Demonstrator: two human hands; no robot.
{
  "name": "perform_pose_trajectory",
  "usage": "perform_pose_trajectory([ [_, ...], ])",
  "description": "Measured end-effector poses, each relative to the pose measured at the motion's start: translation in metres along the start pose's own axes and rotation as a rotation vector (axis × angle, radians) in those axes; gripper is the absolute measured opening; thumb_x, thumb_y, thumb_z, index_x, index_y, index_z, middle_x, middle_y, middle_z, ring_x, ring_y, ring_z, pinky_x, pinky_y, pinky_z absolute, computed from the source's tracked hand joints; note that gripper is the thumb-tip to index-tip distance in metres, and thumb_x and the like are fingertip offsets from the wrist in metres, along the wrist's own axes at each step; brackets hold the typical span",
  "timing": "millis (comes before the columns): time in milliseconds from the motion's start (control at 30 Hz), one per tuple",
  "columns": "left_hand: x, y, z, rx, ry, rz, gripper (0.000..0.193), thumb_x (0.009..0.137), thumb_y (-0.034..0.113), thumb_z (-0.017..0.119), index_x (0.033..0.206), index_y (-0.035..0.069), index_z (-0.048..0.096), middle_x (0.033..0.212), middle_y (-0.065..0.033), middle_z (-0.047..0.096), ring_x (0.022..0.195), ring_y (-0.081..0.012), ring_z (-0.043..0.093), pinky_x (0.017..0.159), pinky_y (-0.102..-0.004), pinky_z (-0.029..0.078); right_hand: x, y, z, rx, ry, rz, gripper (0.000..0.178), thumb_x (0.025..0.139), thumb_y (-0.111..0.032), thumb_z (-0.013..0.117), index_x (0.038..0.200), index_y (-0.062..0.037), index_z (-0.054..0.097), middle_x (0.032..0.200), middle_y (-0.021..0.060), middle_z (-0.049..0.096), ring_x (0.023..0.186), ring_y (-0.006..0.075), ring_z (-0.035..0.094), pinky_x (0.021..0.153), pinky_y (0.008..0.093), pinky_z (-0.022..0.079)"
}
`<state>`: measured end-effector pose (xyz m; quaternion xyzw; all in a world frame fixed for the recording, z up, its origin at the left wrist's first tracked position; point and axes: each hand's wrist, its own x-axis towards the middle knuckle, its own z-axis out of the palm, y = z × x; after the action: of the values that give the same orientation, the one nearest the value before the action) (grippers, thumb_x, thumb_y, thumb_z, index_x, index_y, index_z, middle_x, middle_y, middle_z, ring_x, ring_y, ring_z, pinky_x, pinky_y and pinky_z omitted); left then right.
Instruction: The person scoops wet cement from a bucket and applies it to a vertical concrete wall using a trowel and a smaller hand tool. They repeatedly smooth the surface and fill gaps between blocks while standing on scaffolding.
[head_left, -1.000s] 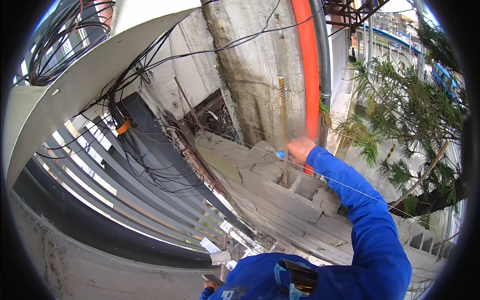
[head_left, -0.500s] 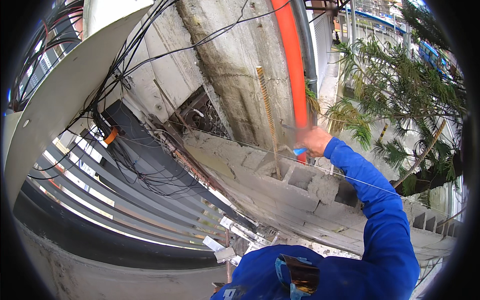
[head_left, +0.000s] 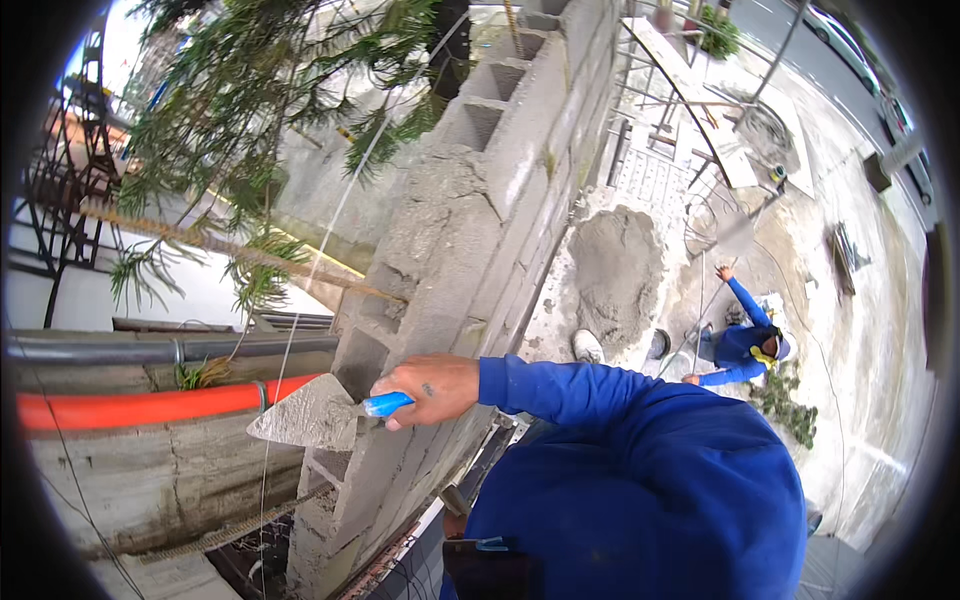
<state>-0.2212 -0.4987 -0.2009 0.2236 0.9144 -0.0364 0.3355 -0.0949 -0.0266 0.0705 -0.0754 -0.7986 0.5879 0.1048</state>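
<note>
My right hand (head_left: 432,388) is closed around the blue handle of a pointed trowel (head_left: 310,415). Its triangular blade is coated with grey mortar and sits over the left side of the hollow concrete block wall (head_left: 440,225). Open block cells and rough mortar show along the wall's top. A thin white string (head_left: 322,245) stretches above the wall and passes by the blade. At the lower edge, a small patch of what looks like my left hand (head_left: 454,526) shows beside my blue clothing; its fingers are hidden.
A ribbed steel bar (head_left: 250,255) juts left from the wall. An orange pipe (head_left: 130,400) and a grey pipe (head_left: 110,350) run at left, below branches (head_left: 250,130). Far below on the right, a co-worker (head_left: 745,345) in blue is near a mortar heap (head_left: 615,265).
The view has swung round, bringing the ground and co-worker into sight on the right. The trowel blade, blurred before, now shows clearly; my right hand still grips the handle.
</note>
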Motion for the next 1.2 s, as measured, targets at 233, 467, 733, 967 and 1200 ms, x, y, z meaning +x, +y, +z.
perform_pose_trajectory([
  [233,0.097,0.240,-0.023,0.569,-0.316,0.438,0.057,0.082,0.025,0.057,0.137,0.011,0.049,0.112,-0.0269,0.066,0.106,-0.0458,0.061,0.092,-0.0530,0.048,-0.292,0.181,-0.022,0.595,0.548,0.370,0.028,0.089,-0.022,0.067,0.107,-0.0010,0.064,0.086,0.0132,0.063,0.078,0.0236,0.060,0.073,0.0373,0.049],
  [467,0.251,0.387,0.188,0.459,-0.484,0.624,0.054,0.085,0.020,0.051,0.135,0.001,0.049,0.111,-0.0294,0.065,0.105,-0.0468,0.061,0.093,-0.0525,0.048,-0.387,0.508,0.032,-0.208,1.139,0.958,0.039,0.089,-0.024,0.065,0.119,-0.0030,0.054,0.104,0.0202,0.065,0.093,0.0409,0.066,0.078,0.0473,0.053],
  [733,0.434,0.615,0.456,0.424,-0.832,0.481,0.050,0.088,-0.004,0.041,0.134,0.011,0.051,0.129,-0.0171,0.061,0.101,-0.0366,0.067,0.086,-0.0420,0.057,-0.502,0.903,0.031,-0.059,0.941,1.629,0.037,0.088,-0.030,0.062,0.114,-0.0064,0.054,0.100,0.0245,0.069,0.095,0.0433,0.066,0.084,0.0517,0.051],
  [967,0.592,0.519,0.619,0.395,-0.474,0.704,0.050,0.100,0.035,0.050,0.141,0.007,0.047,0.134,-0.0174,0.057,0.122,-0.0314,0.056,0.105,-0.0396,0.041,-0.547,1.048,0.052,-0.188,0.957,1.450,0.042,0.087,-0.032,0.065,0.116,-0.0020,0.057,0.099,0.0275,0.067,0.097,0.0445,0.065,0.085,0.0502,0.049],
  [1200,0.652,0.447,0.635,0.213,-0.717,0.594,0.054,0.097,0.043,0.054,0.139,0.010,0.051,0.131,-0.0176,0.061,0.123,-0.0294,0.056,0.106,-0.0354,0.040,-0.468,1.038,0.121,0.052,0.721,1.315,0.044,0.088,-0.034,0.064,0.121,-0.0054,0.057,0.098,0.0235,0.068,0.096,0.0417,0.065,0.083,0.0472,0.050],
])
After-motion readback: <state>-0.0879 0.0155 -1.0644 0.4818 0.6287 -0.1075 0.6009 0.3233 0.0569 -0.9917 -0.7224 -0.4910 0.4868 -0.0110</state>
